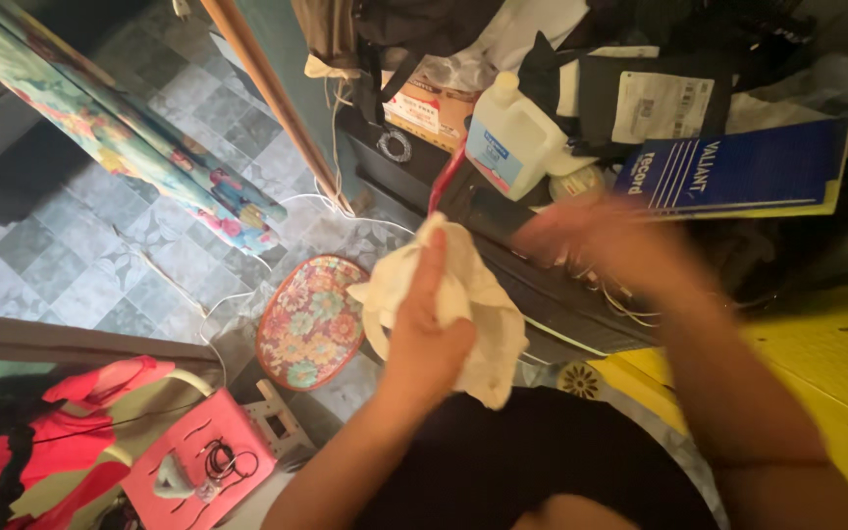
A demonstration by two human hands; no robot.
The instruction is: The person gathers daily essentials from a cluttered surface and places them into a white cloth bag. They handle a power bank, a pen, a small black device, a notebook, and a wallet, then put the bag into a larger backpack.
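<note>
My left hand (430, 329) grips a crumpled cream cloth (483, 294) at the middle of the view, fingers wrapped round it. Blurred by motion, my right hand (596, 240) reaches out over a dark cluttered surface, close to a white plastic bottle (514, 137) with a blue label and a blue booklet (738, 169). Whether the right hand holds anything cannot be made out. A dark garment covers my lap at the bottom.
A round flowered cushion (310, 321) lies on the grey tiled floor. A pink stool (198, 466) with cables stands lower left, beside red clothing (61, 432). White cords trail across the floor. A yellow surface (836, 363) is at the right.
</note>
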